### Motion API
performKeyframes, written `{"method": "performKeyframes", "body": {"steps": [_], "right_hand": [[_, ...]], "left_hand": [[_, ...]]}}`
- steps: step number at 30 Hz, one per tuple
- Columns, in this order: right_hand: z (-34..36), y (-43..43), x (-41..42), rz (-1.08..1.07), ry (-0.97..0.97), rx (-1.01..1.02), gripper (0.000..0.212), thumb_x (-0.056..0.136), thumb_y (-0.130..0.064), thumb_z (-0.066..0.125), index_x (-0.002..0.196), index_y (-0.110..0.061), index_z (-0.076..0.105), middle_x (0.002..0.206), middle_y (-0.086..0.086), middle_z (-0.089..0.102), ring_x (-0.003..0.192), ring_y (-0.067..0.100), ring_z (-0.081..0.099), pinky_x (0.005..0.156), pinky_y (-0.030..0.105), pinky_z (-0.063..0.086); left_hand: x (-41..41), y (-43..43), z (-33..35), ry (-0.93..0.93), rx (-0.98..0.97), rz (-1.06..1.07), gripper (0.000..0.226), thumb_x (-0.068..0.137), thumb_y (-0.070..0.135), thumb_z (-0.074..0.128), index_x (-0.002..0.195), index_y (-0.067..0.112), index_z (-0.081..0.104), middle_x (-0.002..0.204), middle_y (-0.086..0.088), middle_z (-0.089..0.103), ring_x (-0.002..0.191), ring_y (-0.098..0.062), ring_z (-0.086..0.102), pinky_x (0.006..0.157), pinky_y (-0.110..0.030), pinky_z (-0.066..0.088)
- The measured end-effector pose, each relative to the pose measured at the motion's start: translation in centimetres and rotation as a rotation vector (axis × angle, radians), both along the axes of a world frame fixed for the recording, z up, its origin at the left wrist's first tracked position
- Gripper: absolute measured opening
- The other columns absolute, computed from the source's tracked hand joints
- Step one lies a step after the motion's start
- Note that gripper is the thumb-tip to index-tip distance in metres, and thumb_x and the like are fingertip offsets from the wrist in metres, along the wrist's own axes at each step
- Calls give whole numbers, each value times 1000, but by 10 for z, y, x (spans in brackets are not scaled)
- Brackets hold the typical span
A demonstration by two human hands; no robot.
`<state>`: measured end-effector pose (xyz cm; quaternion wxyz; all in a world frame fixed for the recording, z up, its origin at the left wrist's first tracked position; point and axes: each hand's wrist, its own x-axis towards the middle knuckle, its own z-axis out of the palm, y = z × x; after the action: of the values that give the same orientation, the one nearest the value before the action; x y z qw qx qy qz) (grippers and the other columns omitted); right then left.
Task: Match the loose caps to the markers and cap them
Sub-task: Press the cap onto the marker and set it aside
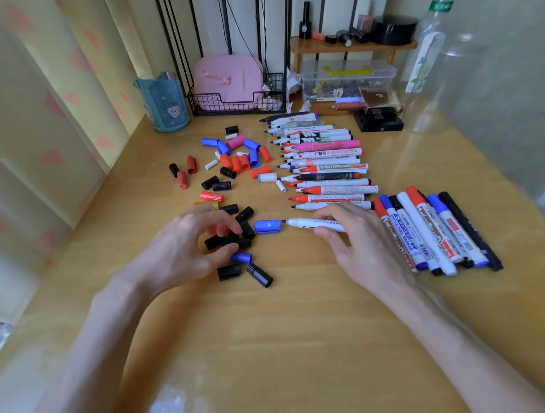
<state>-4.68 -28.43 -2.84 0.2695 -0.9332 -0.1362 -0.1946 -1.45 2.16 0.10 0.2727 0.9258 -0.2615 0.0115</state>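
**Right hand.** The right hand rests on the worktop and holds a white marker. Its fingers and thumb are closed round the barrel. The marker lies nearly level, and its dark, uncapped tip points left.

**Blue cap.** A blue cap lies on its side on the worktop just left of that tip, open end toward it, close but not touching.

**Left hand.** The left hand is set over a cluster of black caps. Its fingers are curled down among them, with the thumb close below. Whether a cap is actually pinched cannot be told. A smaller blue cap lies at the thumb tip, and two more black caps lie just nearer the person.

**Remaining stock.**
- Uncapped markers lie in a row behind the right hand, tips pointing left.
- Capped markers lie side by side in a group at the right, partly under the right hand's edge.
- Loose caps in red, blue, black, white and pink are scattered left of the row.

**Rear of worktop.** A blue cup stands at the left and a clear bottle at the right.
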Motion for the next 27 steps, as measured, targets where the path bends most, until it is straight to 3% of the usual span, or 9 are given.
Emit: {"method": "performKeyframes", "body": {"steps": [5, 11, 15, 18, 21, 24, 27], "right_hand": [[0, 1, 0, 12, 8, -1, 13, 96, -24, 71, 108, -22, 68, 102, -12, 69, 93, 16, 64, 84, 45, 51], [7, 6, -5, 98, 1, 71, 13, 99, -24, 69, 111, -22, 69, 107, -13, 67, 100, 13, 64, 87, 36, 51], [11, 10, -9, 134, -24, 76, 13, 99, -22, 69, 113, -20, 70, 108, -12, 67, 100, 14, 64, 85, 36, 52], [11, 11, -10, 160, -40, 79, 14, 99, -22, 69, 112, -18, 70, 107, -12, 67, 99, 13, 64, 83, 35, 51], [10, 11, -10, 165, -58, 60, 14, 99, -21, 69, 112, -17, 71, 105, -11, 66, 98, 14, 63, 82, 35, 52], [9, 10, -9, 166, -76, 63, 15, 99, -21, 69, 112, -16, 71, 105, -9, 66, 98, 16, 63, 82, 36, 52], [8, 10, -10, 155, -83, 68, 14, 100, -20, 67, 112, -14, 71, 104, -8, 68, 97, 17, 64, 81, 38, 52]], "left_hand": [[1, -7, -8, -29, 21, -10, 15, 94, 39, 72, 109, 36, 75, 105, 15, 63, 100, -3, 60, 85, -31, 53], [0, -22, -6, -60, -193, 38, 12, 98, 28, 71, 109, 27, 75, 94, 17, 71, 88, 0, 64, 73, -8, 41], [-2, -31, -10, 14, -298, 24, 12, 96, 27, 73, 108, 25, 75, 90, 14, 73, 87, -11, 69, 74, -15, 46], [-4, -38, -13, 89, -380, 25, 16, 93, 24, 76, 110, 21, 77, 92, 13, 76, 86, -8, 71, 77, -14, 49], [-6, -44, -15, 108, -389, 15, 17, 94, 27, 75, 110, 24, 78, 83, 10, 73, 68, -8, 61, 67, -18, 47], [-6, -45, -19, 104, -398, 10, 15, 96, 26, 73, 110, 22, 78, 77, 10, 71, 68, -20, 62, 65, -30, 51], [-9, -49, -20, 52, -395, 0, 12, 97, 22, 73, 108, 20, 76, 74, 20, 68, 65, -14, 62, 64, -21, 48]]}}
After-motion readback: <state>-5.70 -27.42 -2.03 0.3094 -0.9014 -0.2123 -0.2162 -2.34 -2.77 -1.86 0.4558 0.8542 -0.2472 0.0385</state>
